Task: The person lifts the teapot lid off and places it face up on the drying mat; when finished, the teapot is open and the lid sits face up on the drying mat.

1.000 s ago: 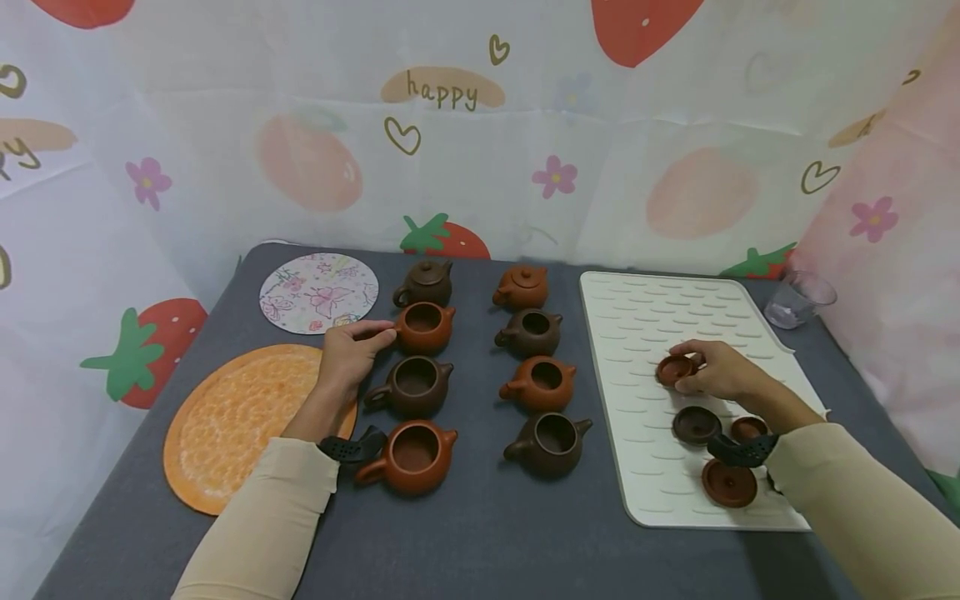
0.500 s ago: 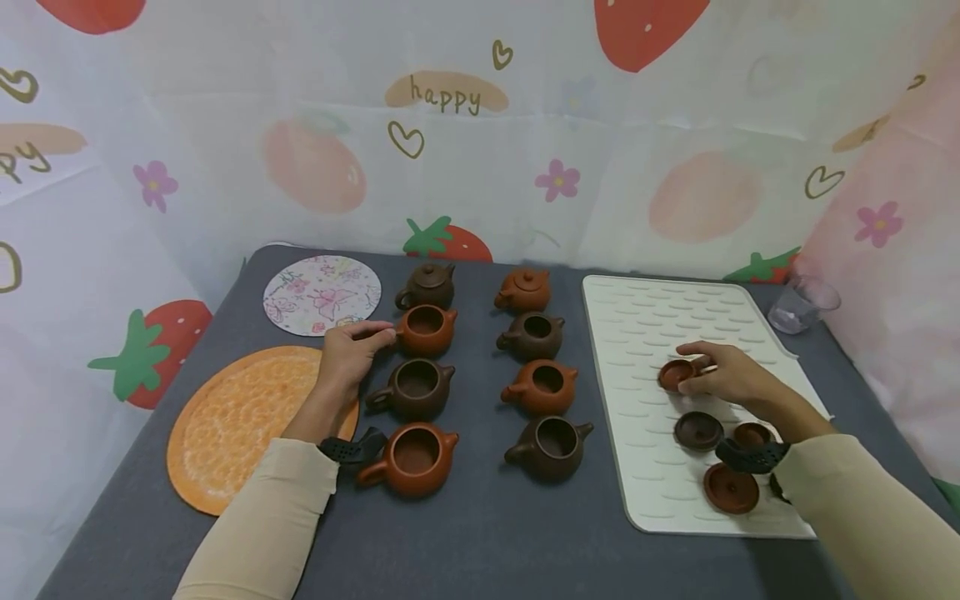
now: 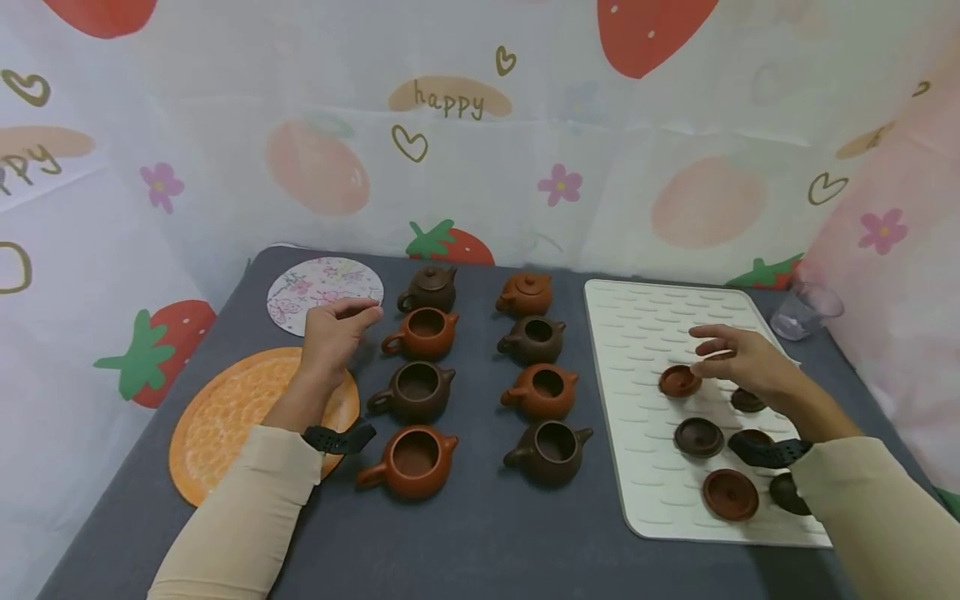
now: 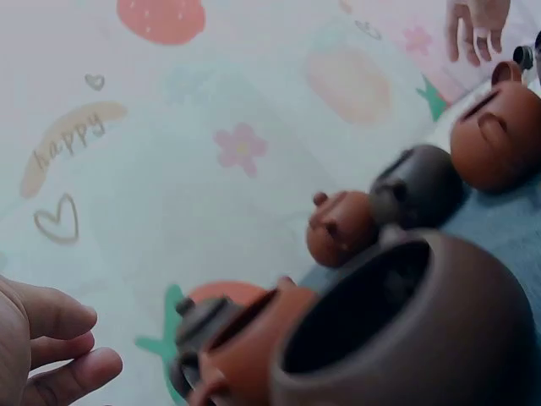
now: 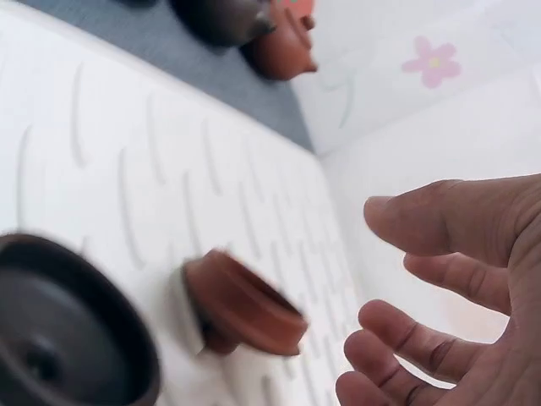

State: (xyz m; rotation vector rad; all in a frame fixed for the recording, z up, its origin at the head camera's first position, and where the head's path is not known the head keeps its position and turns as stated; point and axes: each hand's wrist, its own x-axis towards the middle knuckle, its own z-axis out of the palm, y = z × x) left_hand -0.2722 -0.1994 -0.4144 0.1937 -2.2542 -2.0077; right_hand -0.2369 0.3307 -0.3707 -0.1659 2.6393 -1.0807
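My left hand (image 3: 330, 337) hangs just left of a lidless red-brown teapot (image 3: 420, 333), clear of its handle, with thumb and fingers loosely bent around nothing. Over the white ridged mat, my right hand (image 3: 742, 358) is spread, its fingers apart from a small red-brown lid (image 3: 679, 381). That lid (image 5: 241, 304) appears tilted in the right wrist view, inner side up. Nearby on the mat are a dark lid (image 3: 698, 437), a larger red-brown lid (image 3: 730, 495) and several others, some partly hidden by the right wrist. A dark teapot (image 4: 414, 330) looms close in the left wrist view.
Teapots stand in two columns; the rearmost dark teapot (image 3: 431, 289) and orange teapot (image 3: 527, 293) wear lids. At left lie a round orange mat (image 3: 240, 433) and a floral round mat (image 3: 300, 292). A clear cup (image 3: 806, 311) stands beyond the white mat (image 3: 630, 500).
My left hand has let go of the red-brown teapot's handle and drawn left. The right hand has released the small red-brown lid, opened its fingers and moved slightly right.
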